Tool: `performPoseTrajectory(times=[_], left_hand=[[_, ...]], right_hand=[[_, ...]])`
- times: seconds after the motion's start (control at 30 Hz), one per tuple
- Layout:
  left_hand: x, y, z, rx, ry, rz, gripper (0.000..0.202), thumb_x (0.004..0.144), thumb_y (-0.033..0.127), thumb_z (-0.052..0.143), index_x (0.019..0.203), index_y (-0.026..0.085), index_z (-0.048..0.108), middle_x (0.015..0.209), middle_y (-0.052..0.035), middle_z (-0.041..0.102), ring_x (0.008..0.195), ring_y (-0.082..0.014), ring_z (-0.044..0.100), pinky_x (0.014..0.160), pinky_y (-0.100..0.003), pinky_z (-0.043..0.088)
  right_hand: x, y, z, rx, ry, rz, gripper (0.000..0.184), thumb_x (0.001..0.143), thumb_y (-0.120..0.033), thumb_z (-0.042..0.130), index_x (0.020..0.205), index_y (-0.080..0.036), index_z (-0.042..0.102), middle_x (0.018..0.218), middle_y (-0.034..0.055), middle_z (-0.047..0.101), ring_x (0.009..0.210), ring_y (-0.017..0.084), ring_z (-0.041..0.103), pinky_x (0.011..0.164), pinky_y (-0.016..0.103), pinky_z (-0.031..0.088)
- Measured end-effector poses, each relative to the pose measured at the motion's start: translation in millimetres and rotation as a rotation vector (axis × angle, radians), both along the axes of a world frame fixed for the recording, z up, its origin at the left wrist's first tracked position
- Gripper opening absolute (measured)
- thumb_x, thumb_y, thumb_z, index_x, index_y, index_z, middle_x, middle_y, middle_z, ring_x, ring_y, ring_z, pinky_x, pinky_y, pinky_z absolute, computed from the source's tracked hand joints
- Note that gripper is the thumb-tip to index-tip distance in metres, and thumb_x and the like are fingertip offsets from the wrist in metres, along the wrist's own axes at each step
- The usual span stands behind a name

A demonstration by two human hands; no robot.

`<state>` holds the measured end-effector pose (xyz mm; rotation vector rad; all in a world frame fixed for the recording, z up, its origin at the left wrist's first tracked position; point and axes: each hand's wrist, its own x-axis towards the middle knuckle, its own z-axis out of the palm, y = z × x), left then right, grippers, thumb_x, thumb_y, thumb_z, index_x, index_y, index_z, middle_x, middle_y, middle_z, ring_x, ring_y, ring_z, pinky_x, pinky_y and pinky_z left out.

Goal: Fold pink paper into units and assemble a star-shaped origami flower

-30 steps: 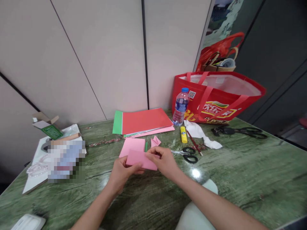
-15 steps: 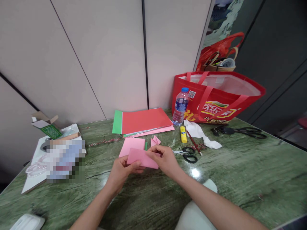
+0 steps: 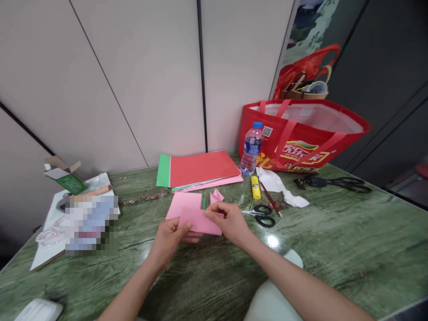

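Note:
Between both hands, above the table, is a folded pink sheet of paper (image 3: pixel 199 221). My left hand (image 3: pixel 172 236) pinches its left end, thumb on top and fingers underneath. With thumb and forefinger, my right hand (image 3: pixel 229 220) grips the upper right part. Just behind lies a stack of pink paper squares (image 3: pixel 185 201), partly covered by the held sheet, with a bit of green paper (image 3: pixel 203 203) at its edge. A small folded pink paper piece (image 3: pixel 217 195) sits beyond my right hand. Black-handled scissors (image 3: pixel 262 216) lie to the right of that hand.
Coloured paper sheets (image 3: pixel 203 169) lie by the wall. A water bottle (image 3: pixel 252 149) stands before a red bag (image 3: pixel 301 138). Nearby are a yellow glue stick (image 3: pixel 256 187), a pencil (image 3: pixel 270 199), white paper (image 3: pixel 274 182) and larger black scissors (image 3: pixel 344 183). A green box (image 3: pixel 72 183) is at left.
The pink paper has tilted slightly and shifted a touch to the right, with my left thumb lying differently on it. My right hand keeps nearly the same place.

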<state>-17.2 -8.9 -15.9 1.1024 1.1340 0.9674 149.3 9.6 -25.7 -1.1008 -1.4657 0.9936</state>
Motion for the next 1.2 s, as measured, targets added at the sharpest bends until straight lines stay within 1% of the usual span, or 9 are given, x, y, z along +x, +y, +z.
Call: performPoseTrajectory(times=[0.27,0.43,0.63,0.7,0.8,0.9,1.03,1.1,1.2], left_hand=[[-2.3,1.2,-0.8,0.053,-0.044,-0.006,0.028,0.067,0.038,0.066,0.079,0.013,0.068,0.073,-0.0053,0.070,0.067,-0.0217,0.066,0.060,-0.033,0.054],[-2.0,1.9,-2.2,0.043,-0.050,-0.007,0.030,0.067,0.040,0.065,0.076,0.012,0.068,0.069,-0.0058,0.069,0.065,-0.0216,0.065,0.057,-0.032,0.053],[-2.7,2.1,-3.3,0.076,-0.042,-0.034,0.029,0.069,0.038,0.064,0.083,0.012,0.068,0.071,-0.0048,0.068,0.065,-0.0196,0.064,0.061,-0.032,0.053],[-3.4,2.0,-3.8,0.106,-0.014,-0.021,0.030,0.070,0.036,0.063,0.087,0.012,0.068,0.072,-0.0036,0.068,0.065,-0.0177,0.062,0.064,-0.030,0.052],[-4.7,1.8,-4.2,0.123,0.047,0.027,0.033,0.070,0.034,0.064,0.096,0.014,0.065,0.070,-0.0019,0.069,0.062,-0.0146,0.061,0.061,-0.024,0.049],[-4.9,1.7,-3.3,0.155,0.126,0.025,0.035,0.067,0.030,0.066,0.100,0.016,0.064,0.073,-0.0026,0.071,0.067,-0.0156,0.063,0.064,-0.024,0.049],[-2.2,1.7,-0.1,0.262,0.307,-0.009,0.022,0.065,0.026,0.067,0.084,0.017,0.071,0.083,-0.0060,0.072,0.078,-0.0201,0.065,0.073,-0.028,0.048],[-0.7,1.3,1.6,0.296,0.390,-0.016,0.016,0.064,0.025,0.066,0.077,0.017,0.073,0.081,-0.0059,0.073,0.076,-0.0207,0.065,0.073,-0.028,0.049],[0.2,0.2,3.4,0.325,0.432,-0.023,0.015,0.065,0.024,0.064,0.076,0.018,0.073,0.079,-0.0051,0.073,0.073,-0.0204,0.066,0.071,-0.027,0.049]], right_hand=[[1.1,0.5,3.1,-0.014,-0.003,0.004,0.016,0.069,-0.029,0.059,0.060,-0.015,0.060,0.060,0.0017,0.061,0.059,0.013,0.052,0.056,0.023,0.041],[1.8,0.8,6.3,-0.032,-0.007,0.013,0.016,0.069,-0.028,0.059,0.060,-0.015,0.059,0.061,0.0019,0.060,0.059,0.013,0.052,0.057,0.024,0.041],[2.4,0.1,7.8,-0.037,-0.022,0.032,0.016,0.070,-0.028,0.058,0.060,-0.014,0.059,0.062,0.0018,0.060,0.059,0.013,0.052,0.057,0.023,0.040],[2.6,-0.3,7.4,-0.036,-0.043,0.053,0.016,0.070,-0.026,0.058,0.061,-0.013,0.060,0.062,0.0020,0.060,0.059,0.013,0.052,0.057,0.023,0.039],[2.5,-1.0,5.9,-0.033,-0.099,0.120,0.014,0.070,-0.023,0.058,0.062,-0.013,0.061,0.062,0.0014,0.061,0.059,0.012,0.052,0.057,0.022,0.038],[2.3,-1.5,3.3,-0.038,-0.184,0.180,0.012,0.070,-0.021,0.058,0.062,-0.013,0.063,0.061,0.0010,0.062,0.060,0.013,0.053,0.059,0.022,0.038],[1.6,-1.4,-0.8,-0.047,-0.256,0.214,0.011,0.069,-0.020,0.060,0.064,-0.013,0.065,0.065,0.0020,0.065,0.063,0.014,0.056,0.061,0.022,0.039],[1.2,-1.2,-2.3,-0.048,-0.263,0.213,0.010,0.069,-0.020,0.061,0.065,-0.013,0.066,0.066,0.0024,0.066,0.064,0.014,0.057,0.062,0.023,0.039],[1.2,-1.0,-2.9,-0.053,-0.234,0.205,0.010,0.069,-0.021,0.061,0.065,-0.013,0.066,0.067,0.0027,0.066,0.065,0.014,0.056,0.062,0.023,0.039]])
